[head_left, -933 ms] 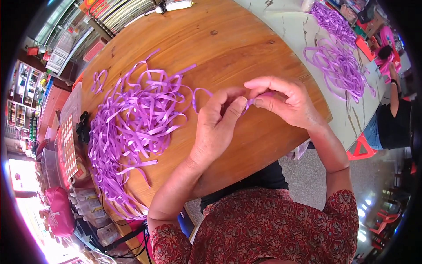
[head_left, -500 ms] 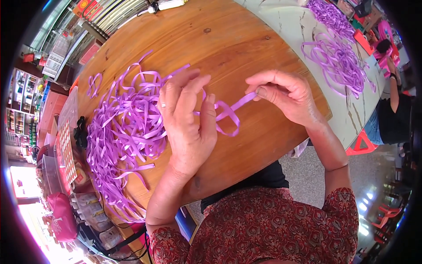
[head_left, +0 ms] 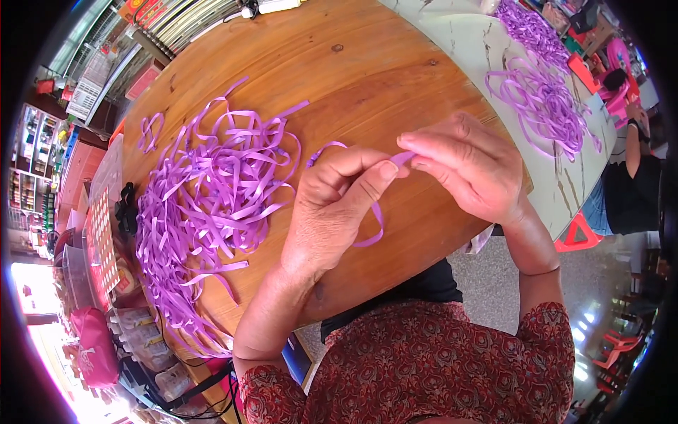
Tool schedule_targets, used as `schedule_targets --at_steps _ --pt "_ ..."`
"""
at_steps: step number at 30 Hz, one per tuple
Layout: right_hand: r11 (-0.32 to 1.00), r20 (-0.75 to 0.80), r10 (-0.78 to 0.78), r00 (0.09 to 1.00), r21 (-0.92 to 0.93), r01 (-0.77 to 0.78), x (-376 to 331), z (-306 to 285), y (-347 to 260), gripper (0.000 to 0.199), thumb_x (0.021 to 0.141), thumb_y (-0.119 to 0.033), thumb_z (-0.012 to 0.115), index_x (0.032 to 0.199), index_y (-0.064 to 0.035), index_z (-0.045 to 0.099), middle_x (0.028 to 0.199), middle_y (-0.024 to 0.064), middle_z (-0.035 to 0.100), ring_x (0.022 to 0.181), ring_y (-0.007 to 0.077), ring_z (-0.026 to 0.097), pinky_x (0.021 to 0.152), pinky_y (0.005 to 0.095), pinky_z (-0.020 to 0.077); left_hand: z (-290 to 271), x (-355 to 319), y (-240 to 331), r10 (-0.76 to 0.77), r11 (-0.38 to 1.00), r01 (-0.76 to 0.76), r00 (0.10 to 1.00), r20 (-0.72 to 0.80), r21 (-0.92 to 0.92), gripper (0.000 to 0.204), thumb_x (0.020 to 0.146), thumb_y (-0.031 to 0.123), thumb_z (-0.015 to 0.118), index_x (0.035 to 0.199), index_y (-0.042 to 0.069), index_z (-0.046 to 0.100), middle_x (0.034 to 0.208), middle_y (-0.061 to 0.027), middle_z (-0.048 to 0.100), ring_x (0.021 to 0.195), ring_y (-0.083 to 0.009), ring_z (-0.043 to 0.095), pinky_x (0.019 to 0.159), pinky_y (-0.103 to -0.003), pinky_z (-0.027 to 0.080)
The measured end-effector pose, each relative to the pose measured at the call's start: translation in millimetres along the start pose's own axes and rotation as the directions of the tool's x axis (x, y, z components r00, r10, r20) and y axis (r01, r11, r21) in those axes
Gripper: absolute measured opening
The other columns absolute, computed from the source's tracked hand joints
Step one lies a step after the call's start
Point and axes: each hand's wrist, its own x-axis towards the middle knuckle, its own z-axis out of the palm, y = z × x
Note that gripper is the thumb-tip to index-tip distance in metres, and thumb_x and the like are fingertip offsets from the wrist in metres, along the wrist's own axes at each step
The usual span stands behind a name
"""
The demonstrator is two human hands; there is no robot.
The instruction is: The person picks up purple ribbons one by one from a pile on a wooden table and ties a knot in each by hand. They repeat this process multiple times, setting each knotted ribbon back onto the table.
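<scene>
A purple ribbon (head_left: pixel 403 157) stretches across the small gap between my two hands, over the wooden table. My left hand (head_left: pixel 330 208) is closed, pinching the ribbon between thumb and forefinger. From it a loop of the same ribbon hangs below, and another bit curves out above the knuckles. My right hand (head_left: pixel 474 169) meets the ribbon at its fingertips, fingers held together; its thumb is mostly hidden. To the left of my left hand lies a large tangled pile of purple ribbons (head_left: pixel 212 191), with a small separate ribbon loop (head_left: pixel 150 133) beyond it.
The wooden table (head_left: pixel 367 85) has a curved edge by my body. A white marbled table (head_left: pixel 466 35) on the right bears more purple ribbon bundles (head_left: pixel 547 106). Another person's arm (head_left: pixel 633 152) shows at far right. Clear boxes and a pink pouch (head_left: pixel 95 346) stand left.
My left hand has moved right and closed on the ribbon beside my right fingertips. My right hand has turned, its fingers now extended over the ribbon's end.
</scene>
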Motion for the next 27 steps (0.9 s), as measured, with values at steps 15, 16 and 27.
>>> schedule_targets --at_steps 15,16,27 --pt "0.994 0.048 0.088 0.995 -0.077 -0.084 1 -10 -2 0.032 0.068 -0.011 0.074 0.098 -0.0038 0.069 0.101 0.0073 0.065 0.082 0.0230 0.060 0.072 0.0338 0.0459 1 -1 -8 0.041 0.998 -0.037 0.996 -0.079 0.053 0.006 0.088 0.005 0.062 0.088 0.002 0.067 0.072 0.0035 0.055 0.067 -0.0037 0.043 0.060 -0.021 0.035" --pt "0.993 0.047 0.089 0.995 -0.077 -0.085 1 -9 -2 0.032 0.068 -0.011 0.074 0.098 -0.0038 0.069 0.101 0.0073 0.065 0.082 0.0230 0.060 0.072 0.0338 0.0459 1 -1 -9 0.041 0.998 -0.037 0.996 -0.077 0.053 0.006 0.088 0.005 0.062 0.088 0.002 0.067 0.072 0.0035 0.055 0.067 -0.0037 0.043 0.060 -0.021 0.035" --pt "0.988 0.010 0.030 0.999 -0.151 -0.028 -4 -2 2 0.026 0.062 -0.003 0.075 0.087 -0.0051 0.070 0.081 0.0050 0.062 0.071 0.0205 0.057 0.061 0.0299 0.0445 -4 -1 -8 -0.084 0.990 0.089 0.995 -0.052 0.105 0.025 0.092 0.024 0.057 0.091 0.000 0.066 0.075 0.0003 0.056 0.071 -0.0073 0.048 0.064 -0.020 0.037"
